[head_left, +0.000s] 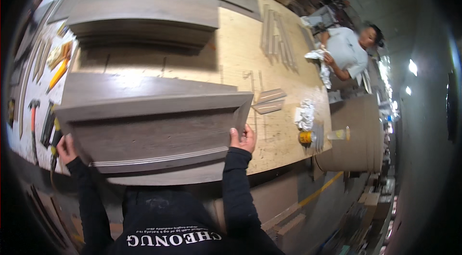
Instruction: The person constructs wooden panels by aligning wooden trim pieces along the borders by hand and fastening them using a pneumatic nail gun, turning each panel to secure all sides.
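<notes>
left hand [68, 149], right hand [244, 139] gripping framed panel [154, 135]; panel stack [144, 2] beyond, hammer [33, 127] leftward.

Framed panel [154, 134]: grey-brown, wood-grained, smooth, with low sheen. Board [144, 83] beneath: similar in tone, satin, bearing a bright glare. Panel stack [144, 2]: faintly wood-grained top, smooth and largely matt. Counter [236, 57]: pale bare wood, matt, darkly scuffed. Short strips [268, 106]: glossy, light-streaked. Crumpled wrap [304, 114]: whitish, shiny, creased; film or paper is indistinguishable. Sleeves [237, 173]: black matt cloth.
</notes>
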Action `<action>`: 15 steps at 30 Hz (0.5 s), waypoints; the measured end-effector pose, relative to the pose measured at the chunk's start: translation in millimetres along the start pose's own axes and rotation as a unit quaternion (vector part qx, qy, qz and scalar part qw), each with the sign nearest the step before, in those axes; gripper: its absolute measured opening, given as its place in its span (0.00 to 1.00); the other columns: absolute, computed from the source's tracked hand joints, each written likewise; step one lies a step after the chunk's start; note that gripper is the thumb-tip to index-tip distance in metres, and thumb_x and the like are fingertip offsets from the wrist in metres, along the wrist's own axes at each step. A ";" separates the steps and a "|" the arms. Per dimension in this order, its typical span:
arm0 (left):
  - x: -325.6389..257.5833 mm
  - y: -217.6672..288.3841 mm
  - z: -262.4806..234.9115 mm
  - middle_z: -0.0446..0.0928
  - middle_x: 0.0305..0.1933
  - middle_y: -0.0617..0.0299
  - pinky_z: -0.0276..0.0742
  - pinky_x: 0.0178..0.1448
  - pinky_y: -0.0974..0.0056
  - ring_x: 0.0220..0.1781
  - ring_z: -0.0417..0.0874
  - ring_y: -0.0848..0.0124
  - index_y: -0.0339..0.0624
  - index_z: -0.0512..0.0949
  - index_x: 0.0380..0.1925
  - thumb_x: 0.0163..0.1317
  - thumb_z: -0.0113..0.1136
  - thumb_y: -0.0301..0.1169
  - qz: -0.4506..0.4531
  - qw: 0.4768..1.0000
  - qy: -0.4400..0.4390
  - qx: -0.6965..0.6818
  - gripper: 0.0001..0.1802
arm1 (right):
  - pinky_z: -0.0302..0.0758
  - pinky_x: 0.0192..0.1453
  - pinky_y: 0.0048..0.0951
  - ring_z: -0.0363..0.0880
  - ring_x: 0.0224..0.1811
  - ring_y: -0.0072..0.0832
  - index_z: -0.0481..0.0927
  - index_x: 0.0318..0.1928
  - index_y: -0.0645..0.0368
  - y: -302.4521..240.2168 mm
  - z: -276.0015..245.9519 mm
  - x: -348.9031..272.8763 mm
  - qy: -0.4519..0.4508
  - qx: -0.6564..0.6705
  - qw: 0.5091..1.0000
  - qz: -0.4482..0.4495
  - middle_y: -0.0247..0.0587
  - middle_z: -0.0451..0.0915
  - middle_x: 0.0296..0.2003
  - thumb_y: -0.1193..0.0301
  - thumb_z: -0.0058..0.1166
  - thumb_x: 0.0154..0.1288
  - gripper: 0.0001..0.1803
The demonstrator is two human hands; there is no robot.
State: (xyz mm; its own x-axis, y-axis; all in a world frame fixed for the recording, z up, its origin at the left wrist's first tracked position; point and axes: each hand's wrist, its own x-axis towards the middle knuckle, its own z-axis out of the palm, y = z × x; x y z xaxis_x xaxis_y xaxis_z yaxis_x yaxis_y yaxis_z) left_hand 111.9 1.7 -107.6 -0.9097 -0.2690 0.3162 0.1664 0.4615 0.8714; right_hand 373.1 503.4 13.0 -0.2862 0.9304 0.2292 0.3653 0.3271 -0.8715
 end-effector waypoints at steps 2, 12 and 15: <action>1.8 -27.1 -11.1 0.69 0.45 0.61 0.64 0.50 0.67 0.47 0.69 0.71 0.39 0.67 0.47 0.53 0.57 0.39 -0.006 0.999 0.007 -0.037 0.23 | 0.68 0.45 0.27 0.68 0.40 0.30 0.71 0.45 0.65 -6.5 3.9 -6.1 0.045 0.075 0.996 0.001 0.42 0.66 0.39 0.72 0.61 0.46 0.23; 14.6 42.2 -69.7 0.67 0.53 0.57 0.64 0.56 0.64 0.54 0.69 0.64 0.47 0.64 0.54 0.54 0.42 0.26 0.082 0.991 -0.049 -0.095 0.23 | 0.61 0.56 0.27 0.67 0.49 0.28 0.63 0.52 0.70 -59.3 -32.9 -11.2 0.015 0.218 0.976 0.015 0.45 0.70 0.47 0.70 0.42 0.62 0.20; 31.8 51.6 -77.9 0.67 0.54 0.53 0.64 0.57 0.63 0.55 0.69 0.63 0.41 0.63 0.54 0.58 0.44 0.32 -0.063 0.969 -0.068 -0.230 0.22 | 0.65 0.53 0.24 0.69 0.47 0.25 0.66 0.50 0.71 -65.4 -34.5 2.5 0.043 0.255 0.966 -0.002 0.45 0.72 0.45 0.70 0.45 0.62 0.19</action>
State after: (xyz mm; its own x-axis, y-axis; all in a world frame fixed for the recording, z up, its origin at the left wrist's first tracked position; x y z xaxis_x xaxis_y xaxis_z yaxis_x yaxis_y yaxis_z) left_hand 121.2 -48.8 -23.3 -0.9705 -0.1706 0.1706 0.1735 -0.0024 0.9848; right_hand 379.1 490.1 85.5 -0.2042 0.9466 0.2495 -0.1261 0.2274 -0.9656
